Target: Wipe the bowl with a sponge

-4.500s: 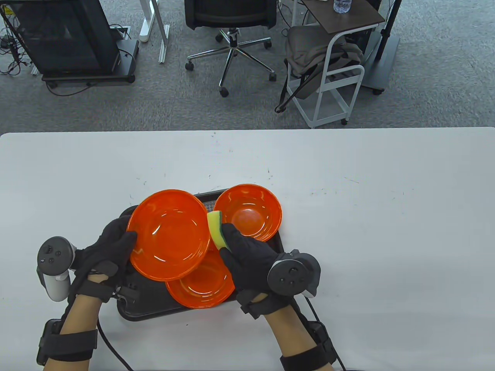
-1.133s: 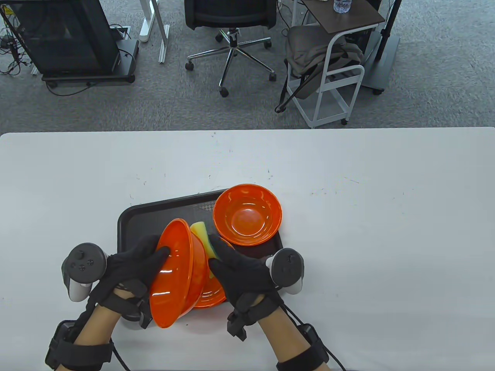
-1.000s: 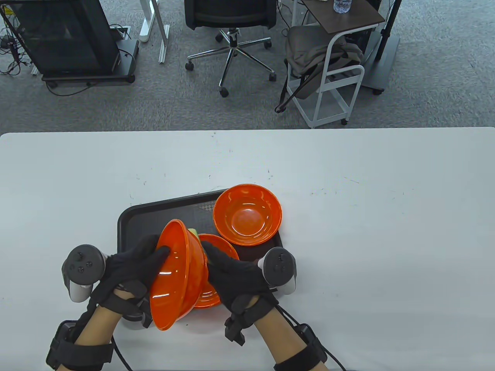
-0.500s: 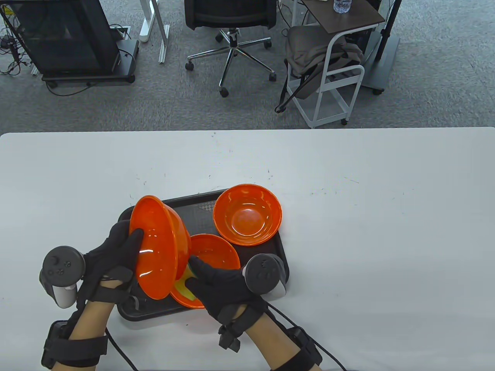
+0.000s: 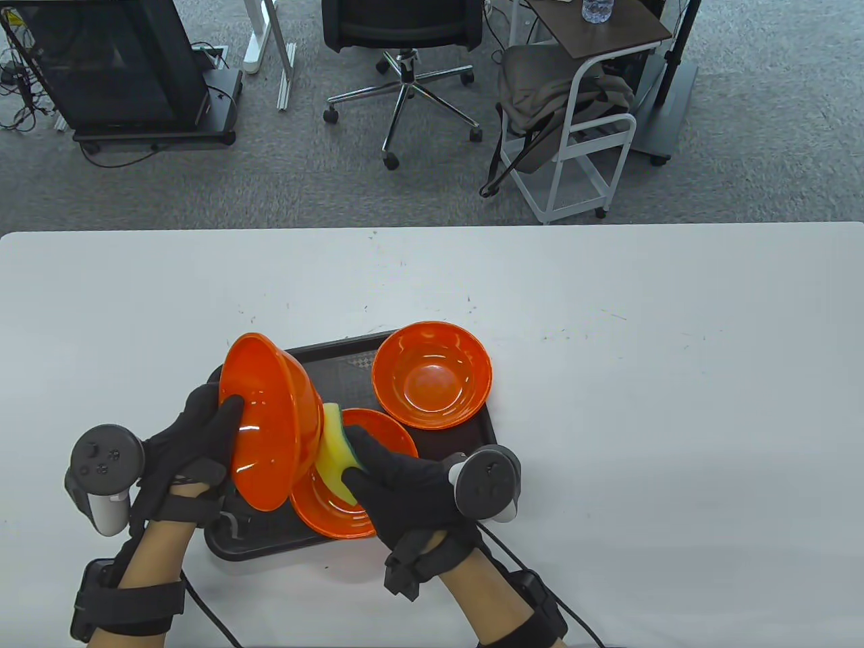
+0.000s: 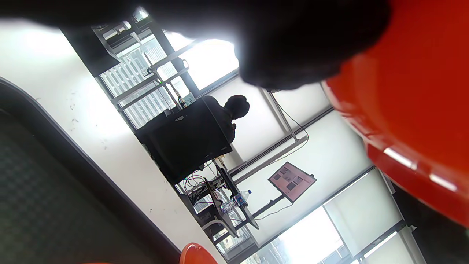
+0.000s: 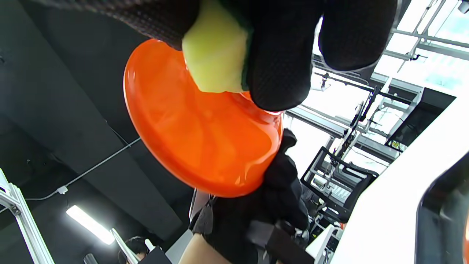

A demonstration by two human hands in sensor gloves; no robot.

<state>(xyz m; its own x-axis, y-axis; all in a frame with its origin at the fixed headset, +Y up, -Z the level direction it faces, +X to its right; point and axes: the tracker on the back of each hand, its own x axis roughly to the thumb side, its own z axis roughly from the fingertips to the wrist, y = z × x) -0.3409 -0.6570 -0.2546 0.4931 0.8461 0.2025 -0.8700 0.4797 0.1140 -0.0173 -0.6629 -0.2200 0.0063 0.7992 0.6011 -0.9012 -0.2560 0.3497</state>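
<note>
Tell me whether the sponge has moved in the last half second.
Yes. The sponge, held by the right hand, has slid up the tilted bowl, away from the tray's near edge toward the far upright bowl.

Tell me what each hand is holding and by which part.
The left hand grips the tilted orange bowl at its rim, lifted over the tray. The right hand pinches the yellow-green sponge by its near end, against the bowl's outside.

White table (image 5: 607,405), black tray (image 5: 270,540) near its front edge

sponge (image 5: 333,452) half-hidden by right hand (image 5: 405,482) — tray (image 5: 351,351) mostly covered
</note>
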